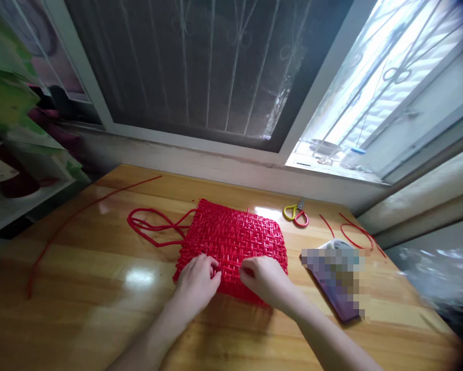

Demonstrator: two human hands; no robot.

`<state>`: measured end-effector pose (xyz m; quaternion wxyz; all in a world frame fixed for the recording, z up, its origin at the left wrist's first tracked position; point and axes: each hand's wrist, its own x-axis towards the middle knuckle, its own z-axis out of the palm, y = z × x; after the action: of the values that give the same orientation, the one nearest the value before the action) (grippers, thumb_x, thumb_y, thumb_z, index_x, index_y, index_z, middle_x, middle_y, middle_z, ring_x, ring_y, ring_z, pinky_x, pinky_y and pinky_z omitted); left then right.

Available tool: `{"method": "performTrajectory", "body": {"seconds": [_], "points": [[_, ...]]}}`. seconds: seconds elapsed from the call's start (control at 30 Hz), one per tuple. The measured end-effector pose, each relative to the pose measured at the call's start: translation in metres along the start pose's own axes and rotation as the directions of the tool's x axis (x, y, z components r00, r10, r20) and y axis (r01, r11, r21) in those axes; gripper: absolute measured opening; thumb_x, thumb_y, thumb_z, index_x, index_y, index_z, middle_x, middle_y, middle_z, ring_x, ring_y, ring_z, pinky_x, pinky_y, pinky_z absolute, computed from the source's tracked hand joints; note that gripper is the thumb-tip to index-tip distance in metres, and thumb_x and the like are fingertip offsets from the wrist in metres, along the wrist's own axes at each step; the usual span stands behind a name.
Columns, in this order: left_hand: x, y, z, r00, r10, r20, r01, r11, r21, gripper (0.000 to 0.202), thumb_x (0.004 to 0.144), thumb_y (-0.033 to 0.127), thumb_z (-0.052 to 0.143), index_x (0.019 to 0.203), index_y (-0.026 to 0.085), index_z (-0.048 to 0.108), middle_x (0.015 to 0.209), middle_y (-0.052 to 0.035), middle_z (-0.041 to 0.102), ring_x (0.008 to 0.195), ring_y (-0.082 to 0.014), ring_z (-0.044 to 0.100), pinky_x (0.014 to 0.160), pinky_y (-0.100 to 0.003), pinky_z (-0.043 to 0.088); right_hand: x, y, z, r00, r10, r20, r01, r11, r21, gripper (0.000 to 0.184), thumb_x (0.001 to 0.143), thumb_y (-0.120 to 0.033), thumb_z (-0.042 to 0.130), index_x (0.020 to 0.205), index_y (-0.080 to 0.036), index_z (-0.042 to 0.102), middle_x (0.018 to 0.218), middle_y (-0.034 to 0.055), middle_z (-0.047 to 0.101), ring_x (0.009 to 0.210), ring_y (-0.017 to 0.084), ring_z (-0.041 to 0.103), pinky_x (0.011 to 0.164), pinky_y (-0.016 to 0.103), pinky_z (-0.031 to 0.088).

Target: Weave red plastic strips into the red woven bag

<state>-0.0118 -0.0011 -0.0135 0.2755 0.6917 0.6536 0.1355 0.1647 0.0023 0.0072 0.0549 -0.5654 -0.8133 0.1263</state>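
A red woven bag (pixel 235 234) lies on its side on the wooden table, its weave facing up. Looped red handles (pixel 154 226) stretch out from its left end. My left hand (pixel 200 278) rests on the near left part of the bag with its fingers curled against the weave. On the near right part, my right hand (pixel 264 275) has its fingers bent together in a pinch. Whatever strand lies between the fingers of either hand is too small or hidden to make out.
Scissors with yellow and red handles (pixel 296 215) lie behind the bag to the right. Nearer stands a partly blurred phone-like purple object (pixel 335 293) with a roll of tape (pixel 340 244) beside it. Loose red strips (pixel 357 234) lie at the right, and one long strip (pixel 67 224) at the left.
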Motion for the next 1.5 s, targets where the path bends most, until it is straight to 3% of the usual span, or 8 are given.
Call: {"method": "performTrajectory", "body": {"seconds": [0.17, 0.33, 0.53, 0.77, 1.0, 1.23, 1.4, 1.5], "points": [[0.001, 0.001, -0.007, 0.998, -0.057, 0.027, 0.058, 0.998, -0.04, 0.015, 0.072, 0.02, 0.05, 0.082, 0.02, 0.061, 0.083, -0.0019, 0.063, 0.074, -0.0145, 0.058, 0.065, -0.024, 0.04, -0.001, -0.004, -0.002, 0.998, -0.066, -0.009, 0.066, 0.997, 0.048, 0.024, 0.077, -0.015, 0.044, 0.054, -0.017, 0.051, 0.052, -0.0009, 0.055, 0.046, 0.007, 0.043, 0.048, 0.021, 0.021], [0.001, 0.002, -0.011, 0.997, -0.052, 0.059, 0.053, 0.998, -0.015, 0.014, 0.072, 0.021, 0.053, 0.084, 0.019, 0.061, 0.084, -0.0028, 0.063, 0.075, -0.0149, 0.058, 0.064, -0.024, 0.039, 0.001, -0.009, -0.005, 0.999, -0.051, 0.017, 0.051, 0.998, -0.038, 0.026, 0.081, -0.018, 0.043, 0.058, -0.017, 0.055, 0.058, 0.0005, 0.062, 0.05, 0.01, 0.051, 0.049, 0.022, 0.022], [0.003, 0.0, -0.012, 0.995, -0.051, 0.085, 0.045, 0.997, 0.07, 0.012, 0.075, 0.024, 0.055, 0.083, 0.017, 0.061, 0.085, -0.005, 0.063, 0.079, -0.0172, 0.059, 0.065, -0.025, 0.039, 0.01, -0.017, -0.01, 0.989, 0.0, 0.15, 0.025, 0.986, -0.162, 0.031, 0.087, -0.025, 0.041, 0.065, -0.018, 0.06, 0.067, 0.0055, 0.068, 0.058, 0.016, 0.061, 0.049, 0.024, 0.023], [-0.002, 0.006, -0.009, 0.998, -0.005, 0.062, -0.01, 0.969, 0.247, 0.014, 0.081, 0.024, 0.05, 0.086, 0.015, 0.06, 0.09, -0.0081, 0.062, 0.086, -0.0214, 0.058, 0.073, -0.03, 0.041, 0.008, -0.017, -0.005, 0.989, -0.017, 0.148, 0.035, 0.993, -0.116, 0.03, 0.089, -0.026, 0.04, 0.067, -0.018, 0.06, 0.068, 0.0046, 0.068, 0.061, 0.016, 0.061, 0.05, 0.024, 0.026], [-0.003, 0.002, -0.007, 0.994, 0.1, 0.034, -0.106, 0.942, 0.319, 0.015, 0.083, 0.023, 0.048, 0.085, 0.013, 0.059, 0.089, -0.0094, 0.06, 0.088, -0.0222, 0.055, 0.08, -0.033, 0.04, 0.011, -0.009, -0.005, 0.997, -0.005, 0.076, 0.008, 0.999, -0.034, 0.032, 0.089, -0.027, 0.04, 0.065, -0.018, 0.059, 0.066, 0.0033, 0.064, 0.058, 0.013, 0.056, 0.052, 0.024, 0.025], [-0.003, -0.005, -0.01, 0.986, 0.162, 0.048, -0.169, 0.941, 0.292, 0.015, 0.083, 0.026, 0.049, 0.081, 0.015, 0.059, 0.09, -0.0088, 0.06, 0.087, -0.021, 0.055, 0.079, -0.032, 0.04, 0.021, -0.004, -0.011, 0.989, -0.136, 0.057, 0.123, 0.974, 0.193, 0.033, 0.085, -0.029, 0.043, 0.056, -0.016, 0.05, 0.051, -0.0039, 0.045, 0.048, 0.006, 0.03, 0.047, 0.021, 0.019], [0.0, -0.01, -0.016, 0.984, 0.142, 0.106, -0.159, 0.971, 0.176, 0.011, 0.08, 0.025, 0.053, 0.081, 0.017, 0.06, 0.089, -0.0066, 0.061, 0.087, -0.0188, 0.056, 0.077, -0.028, 0.04, 0.027, -0.002, -0.011, 0.983, -0.157, 0.095, 0.141, 0.977, 0.157, 0.022, 0.073, -0.013, 0.049, 0.051, -0.015, 0.049, 0.048, -0.0058, 0.038, 0.048, 0.006, 0.023, 0.047, 0.022, 0.016], [0.002, -0.012, -0.021, 0.979, 0.165, 0.116, -0.18, 0.975, 0.133, 0.011, 0.08, 0.023, 0.051, 0.08, 0.016, 0.06, 0.087, -0.0067, 0.062, 0.085, -0.0183, 0.056, 0.077, -0.027, 0.04, 0.025, 0.0, -0.012, 0.974, -0.191, 0.125, 0.172, 0.974, 0.146, 0.023, 0.075, -0.015, 0.049, 0.052, -0.015, 0.051, 0.047, -0.006, 0.038, 0.046, 0.006, 0.023, 0.047, 0.022, 0.017]]}}
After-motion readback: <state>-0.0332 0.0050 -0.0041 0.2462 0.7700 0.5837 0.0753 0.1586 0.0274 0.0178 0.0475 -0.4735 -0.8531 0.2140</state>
